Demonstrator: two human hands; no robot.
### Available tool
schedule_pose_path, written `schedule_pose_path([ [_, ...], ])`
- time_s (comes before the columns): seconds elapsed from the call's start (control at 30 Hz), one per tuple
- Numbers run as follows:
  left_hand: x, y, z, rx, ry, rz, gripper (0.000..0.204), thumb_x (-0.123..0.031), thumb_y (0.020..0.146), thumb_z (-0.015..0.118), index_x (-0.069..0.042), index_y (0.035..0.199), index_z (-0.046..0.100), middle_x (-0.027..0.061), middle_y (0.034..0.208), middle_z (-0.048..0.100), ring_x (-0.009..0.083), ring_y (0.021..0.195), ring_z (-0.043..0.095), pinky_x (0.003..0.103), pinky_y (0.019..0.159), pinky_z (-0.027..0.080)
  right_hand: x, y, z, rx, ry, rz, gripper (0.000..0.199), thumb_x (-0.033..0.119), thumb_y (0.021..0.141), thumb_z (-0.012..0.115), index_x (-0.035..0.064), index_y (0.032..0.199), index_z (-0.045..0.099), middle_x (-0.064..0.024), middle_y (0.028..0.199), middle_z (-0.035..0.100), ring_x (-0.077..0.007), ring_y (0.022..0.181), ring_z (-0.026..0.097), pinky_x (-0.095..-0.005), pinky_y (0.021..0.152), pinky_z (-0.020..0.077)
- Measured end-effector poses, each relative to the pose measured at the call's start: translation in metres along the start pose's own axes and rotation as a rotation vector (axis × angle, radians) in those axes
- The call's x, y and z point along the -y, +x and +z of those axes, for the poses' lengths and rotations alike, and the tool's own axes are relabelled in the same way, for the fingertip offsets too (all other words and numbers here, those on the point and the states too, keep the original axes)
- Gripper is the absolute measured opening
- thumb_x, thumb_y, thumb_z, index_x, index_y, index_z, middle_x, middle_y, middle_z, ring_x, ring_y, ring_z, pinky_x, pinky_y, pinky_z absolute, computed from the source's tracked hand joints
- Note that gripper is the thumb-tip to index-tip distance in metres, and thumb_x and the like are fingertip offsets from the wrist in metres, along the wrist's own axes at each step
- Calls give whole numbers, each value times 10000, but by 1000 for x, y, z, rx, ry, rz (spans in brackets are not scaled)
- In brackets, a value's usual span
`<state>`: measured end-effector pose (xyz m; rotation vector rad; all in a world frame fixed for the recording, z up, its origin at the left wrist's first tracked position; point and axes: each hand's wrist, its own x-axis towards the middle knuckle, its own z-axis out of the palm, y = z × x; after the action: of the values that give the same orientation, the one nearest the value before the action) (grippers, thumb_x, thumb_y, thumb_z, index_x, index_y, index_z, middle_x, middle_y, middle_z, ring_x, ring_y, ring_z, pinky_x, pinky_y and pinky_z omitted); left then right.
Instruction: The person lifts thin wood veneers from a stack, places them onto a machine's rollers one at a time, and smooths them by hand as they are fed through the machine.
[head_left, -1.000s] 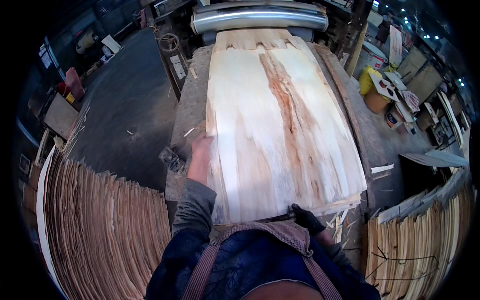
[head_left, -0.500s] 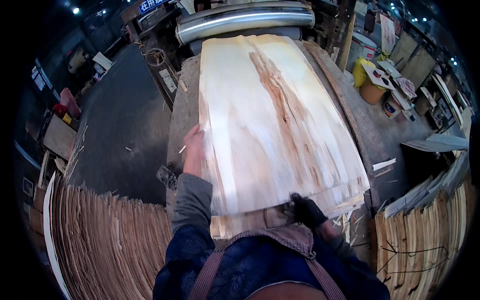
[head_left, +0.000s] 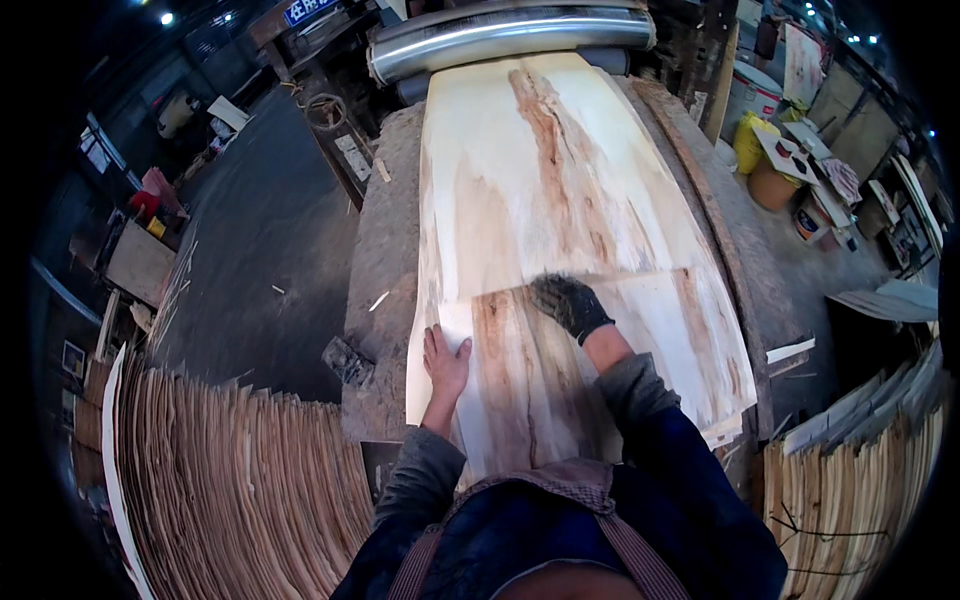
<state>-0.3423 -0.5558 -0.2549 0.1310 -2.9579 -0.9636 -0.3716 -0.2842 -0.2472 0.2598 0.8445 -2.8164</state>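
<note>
A pale wood veneer sheet (head_left: 480, 200) with a brown streak lies ahead of me, its far edge at the metal roller (head_left: 510, 42). Under and nearer than it is another veneer sheet (head_left: 520, 390), brown-streaked, on a low stack. My right hand (head_left: 568, 305), in a dark glove, lies on the near edge of the upper sheet, fingers stretched out to the left and slightly blurred. Bare and flat, my left hand (head_left: 445, 368) rests with fingers apart on the left part of the lower sheet. Neither hand has its fingers wrapped round anything.
Tall rows of veneer sheets stand on edge at the lower left (head_left: 230, 480) and lower right (head_left: 850, 480). A wooden rail (head_left: 705, 210) runs along the table's right side. Beyond it are a brown bucket (head_left: 775, 188) and a yellow bag (head_left: 746, 145).
The upper sheet has slid forward toward the roller, uncovering more of the sheet below. My right hand has moved forward with its near edge; my left hand has left its side edge and come nearer.
</note>
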Motion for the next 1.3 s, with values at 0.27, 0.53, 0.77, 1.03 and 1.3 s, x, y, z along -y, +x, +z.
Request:
schedule_pose_path([
  [0.27,-21,12,-21,134,-107,-175,896,-430,673,676,-53,1351,226,153,1374,280,297,1274,240,485,1002,221,-7,-54,-26,151,-137,-38,263,111,877,459,31,1127,471,-174,1187,496,-320,1097,487,-446,947,396],
  [0.53,-1,34,-23,57,-882,-261,569,-118,712,646,22,1220,432,154,1092,551,246,937,557,348,796,442,-43,-223,23,-12,-147,360,384,155,889,454,-2,1233,386,-235,1201,473,-356,1091,490,-463,909,419],
  [0.77,-13,39,-70,38,-1083,-298,454,40,743,524,60,1192,459,138,1035,570,200,865,575,277,723,470,-70,-293,11,25,-619,176,354,153,896,442,-50,1186,441,-164,1206,483,-231,1116,479,-333,968,372],
  [1.03,-22,49,-86,8,-1070,-91,398,-6,762,530,57,1154,501,108,1005,581,179,898,557,276,742,463,-80,-314,0,-422,-353,347,298,138,880,490,-32,1122,524,-135,1069,584,-188,968,563,-299,873,430],
  [1.3,-11,35,-33,80,-23,58,323,-224,735,642,-50,1001,587,196,1161,483,328,1136,388,422,933,339,-73,-331,9,-214,-637,85,288,148,887,478,-14,1116,541,-102,1112,566,-158,1035,519,-299,910,394],
])
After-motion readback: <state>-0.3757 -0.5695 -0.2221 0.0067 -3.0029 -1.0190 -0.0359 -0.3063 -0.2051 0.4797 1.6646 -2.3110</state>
